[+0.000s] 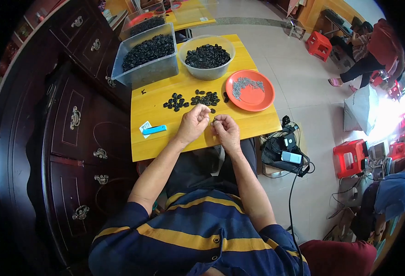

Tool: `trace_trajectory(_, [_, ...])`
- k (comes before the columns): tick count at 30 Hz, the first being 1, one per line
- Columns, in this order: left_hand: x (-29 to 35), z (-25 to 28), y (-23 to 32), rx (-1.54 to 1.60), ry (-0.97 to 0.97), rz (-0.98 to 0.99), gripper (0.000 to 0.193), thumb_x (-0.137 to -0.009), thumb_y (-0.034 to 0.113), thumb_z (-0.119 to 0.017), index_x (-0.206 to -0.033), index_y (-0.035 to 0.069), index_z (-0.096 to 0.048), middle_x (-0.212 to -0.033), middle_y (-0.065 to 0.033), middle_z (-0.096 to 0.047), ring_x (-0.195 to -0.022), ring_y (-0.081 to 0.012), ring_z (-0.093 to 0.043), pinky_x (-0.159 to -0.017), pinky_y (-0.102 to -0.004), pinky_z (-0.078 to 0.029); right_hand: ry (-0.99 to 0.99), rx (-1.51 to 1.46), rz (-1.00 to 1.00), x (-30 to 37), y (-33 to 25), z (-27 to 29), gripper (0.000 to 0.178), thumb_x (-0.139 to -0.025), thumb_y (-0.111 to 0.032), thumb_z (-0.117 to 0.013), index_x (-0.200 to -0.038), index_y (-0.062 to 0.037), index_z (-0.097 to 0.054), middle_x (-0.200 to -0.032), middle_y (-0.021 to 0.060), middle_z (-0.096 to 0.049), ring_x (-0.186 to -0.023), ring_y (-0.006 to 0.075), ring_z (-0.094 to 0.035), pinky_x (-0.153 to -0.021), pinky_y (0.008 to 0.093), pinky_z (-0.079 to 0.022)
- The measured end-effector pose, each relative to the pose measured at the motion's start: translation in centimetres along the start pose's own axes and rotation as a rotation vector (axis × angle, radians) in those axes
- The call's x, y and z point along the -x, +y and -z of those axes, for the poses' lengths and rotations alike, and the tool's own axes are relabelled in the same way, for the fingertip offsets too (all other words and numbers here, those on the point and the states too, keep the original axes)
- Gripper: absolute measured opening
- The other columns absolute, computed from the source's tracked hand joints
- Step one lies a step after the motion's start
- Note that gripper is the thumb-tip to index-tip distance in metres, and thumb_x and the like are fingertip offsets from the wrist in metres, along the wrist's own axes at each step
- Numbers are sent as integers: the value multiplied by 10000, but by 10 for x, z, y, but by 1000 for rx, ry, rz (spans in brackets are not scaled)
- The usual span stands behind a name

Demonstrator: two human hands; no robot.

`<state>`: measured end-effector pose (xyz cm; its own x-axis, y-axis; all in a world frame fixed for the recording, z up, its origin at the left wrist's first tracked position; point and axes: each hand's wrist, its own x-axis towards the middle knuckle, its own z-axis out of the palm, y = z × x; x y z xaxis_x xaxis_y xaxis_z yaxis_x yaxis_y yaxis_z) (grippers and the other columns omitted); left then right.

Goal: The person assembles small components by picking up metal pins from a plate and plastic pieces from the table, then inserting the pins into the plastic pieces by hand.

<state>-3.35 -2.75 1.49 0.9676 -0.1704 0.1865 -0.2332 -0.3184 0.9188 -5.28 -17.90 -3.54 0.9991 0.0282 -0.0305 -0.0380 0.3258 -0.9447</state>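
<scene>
- Right hand [228, 131] is pinching a small black piece [215, 119]; a light, steady grip should be helping.
- Left hand [194, 122] is curling at nine o'clock, contents unclear.
- Black rings [207, 99] are lying at eleven, red plate [254, 102] at one.

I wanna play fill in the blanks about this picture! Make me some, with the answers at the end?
1. The slim object lying left of the left hand is coloured ____.
2. On the yellow table, the round tub stands to the ____ of the rectangular tub.
3. The pieces heaped in both tubs are coloured ____.

Missing words: blue; right; black.
</scene>
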Motion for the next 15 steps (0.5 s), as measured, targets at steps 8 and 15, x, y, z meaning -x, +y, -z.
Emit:
trace_trajectory(8, [-1,1,0,-152,7,-122,169,-855,17,-601,-1022,28,-572,-774,-93,-639,-649,-180,-662,-630,-312,-530,-22,86,-4,-1,-1,-1,106,-955,-42,-571,-1057,-14,-576,-868,36,-657,-701,78,-598,-658,215,-501])
trace_trajectory(15, [-4,0,-1,-134,15,-116,165,-853,19,-600,-1015,33,-569,-770,-97,-639,-646,-187,-663,-628,-316,-528,-5,98,37,-3,3,2,124,-936,-82,-603,-1042,-17,-610,-838,25,-671,-719,72,-625,-616,223,-497])
